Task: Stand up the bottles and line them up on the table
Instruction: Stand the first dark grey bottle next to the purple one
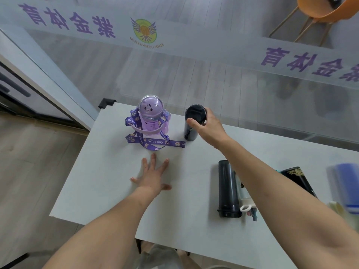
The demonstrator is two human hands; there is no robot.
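Note:
A purple cartoon bottle [150, 117] with a "Nice day" strap stands upright at the far left of the white table [108, 187]. Just right of it stands a black bottle [191, 125]; my right hand [207, 127] is wrapped around its top. My left hand [153, 175] lies flat on the table, fingers spread, holding nothing. A dark bottle [227, 189] lies on its side at the right, with a white bottle [243, 197] lying beside it, partly hidden by my right arm. Another black bottle with gold print [297, 177] lies further right.
A blurred blue-and-white object [347, 189] sits at the right edge of the table. A glass wall with purple lettering [194, 70] rises right behind the table. An orange chair [318, 10] stands beyond the glass. Wooden floor lies to the left.

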